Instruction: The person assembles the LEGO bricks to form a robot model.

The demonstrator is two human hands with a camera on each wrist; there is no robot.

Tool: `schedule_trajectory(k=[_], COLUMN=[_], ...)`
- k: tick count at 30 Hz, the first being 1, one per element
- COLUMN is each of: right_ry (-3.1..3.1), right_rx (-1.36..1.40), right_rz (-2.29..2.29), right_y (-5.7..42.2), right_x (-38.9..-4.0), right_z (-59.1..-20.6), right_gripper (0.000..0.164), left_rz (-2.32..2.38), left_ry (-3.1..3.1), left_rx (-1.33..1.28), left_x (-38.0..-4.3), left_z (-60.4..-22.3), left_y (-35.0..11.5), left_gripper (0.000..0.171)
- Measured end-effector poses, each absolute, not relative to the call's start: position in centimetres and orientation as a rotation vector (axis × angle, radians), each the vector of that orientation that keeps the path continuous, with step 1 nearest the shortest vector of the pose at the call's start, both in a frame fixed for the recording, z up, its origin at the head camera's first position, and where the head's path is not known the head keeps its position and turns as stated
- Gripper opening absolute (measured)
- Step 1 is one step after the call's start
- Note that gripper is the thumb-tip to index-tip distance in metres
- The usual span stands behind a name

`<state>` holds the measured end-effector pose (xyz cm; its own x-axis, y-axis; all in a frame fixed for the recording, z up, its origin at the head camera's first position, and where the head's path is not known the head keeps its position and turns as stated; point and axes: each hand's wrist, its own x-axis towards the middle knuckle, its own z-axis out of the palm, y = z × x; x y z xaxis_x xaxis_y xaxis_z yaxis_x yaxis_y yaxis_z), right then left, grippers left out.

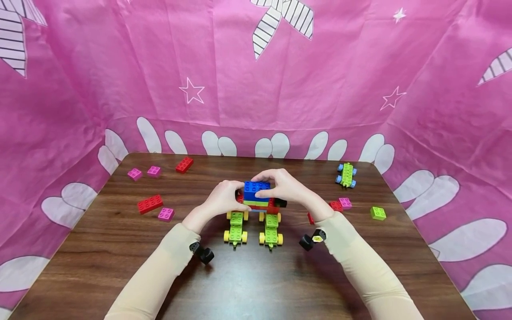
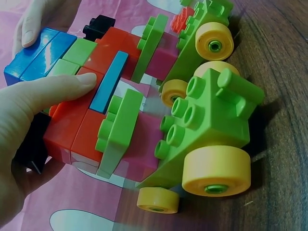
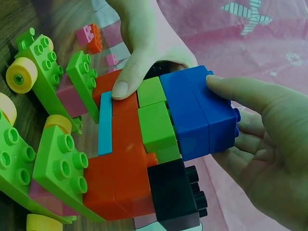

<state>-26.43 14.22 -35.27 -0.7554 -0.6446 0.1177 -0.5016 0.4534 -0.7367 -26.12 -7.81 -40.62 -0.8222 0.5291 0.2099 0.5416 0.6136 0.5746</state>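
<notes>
A toy-brick build stands on two green wheeled bases point(image 1: 235, 231) with yellow wheels. Its red bricks point(image 3: 120, 178), thin light-blue plate point(image 2: 109, 82) and green bricks point(image 3: 158, 122) lead up to stacked blue bricks point(image 1: 256, 189) on top. Black bricks point(image 3: 175, 192) stick out at the sides. My left hand point(image 1: 224, 195) grips the build's left side, its thumb point(image 2: 72, 89) lying across the red bricks near the light-blue plate. With thumb and fingers on opposite faces, my right hand point(image 1: 286, 189) holds the blue bricks.
On the left of the brown table point(image 1: 100, 253) lie red bricks point(image 1: 150, 204) and pink bricks point(image 1: 166, 214). To the right are a green brick point(image 1: 378, 213), a pink brick point(image 1: 345, 203) and another green base point(image 1: 347, 175) with blue wheels. Pink cloth point(image 1: 240, 98) hangs behind.
</notes>
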Motion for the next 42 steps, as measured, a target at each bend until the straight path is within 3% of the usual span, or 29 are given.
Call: schedule_trajectory(k=[8,16,29,42], right_ry=[2.545,2.564,2.579,2.574], right_rx=[-1.065,-1.052,-0.942,-0.863], right_rz=[-1.228,-1.272,-1.309,-1.321], right_y=[14.3,14.6,15.0,14.8], right_x=[-26.3,-26.0,-25.9,-25.6], right_z=[-35.8,-36.1,-36.7,-36.8], right_gripper=[0.040,0.040,0.039,0.039], left_rz=[-1.008,-1.201,-1.222,-1.106], left_ry=[-2.779,-2.686,-2.486,-2.482], left_rx=[-0.962,-1.051,-0.986,-0.813], left_x=[-26.1,-26.1,-25.5,-25.6], left_z=[-40.5,-40.1,-39.6,-41.0], left_y=[-8.2,-9.8,-14.3,-20.9], left_gripper=[0.049,0.068,0.043,0.049])
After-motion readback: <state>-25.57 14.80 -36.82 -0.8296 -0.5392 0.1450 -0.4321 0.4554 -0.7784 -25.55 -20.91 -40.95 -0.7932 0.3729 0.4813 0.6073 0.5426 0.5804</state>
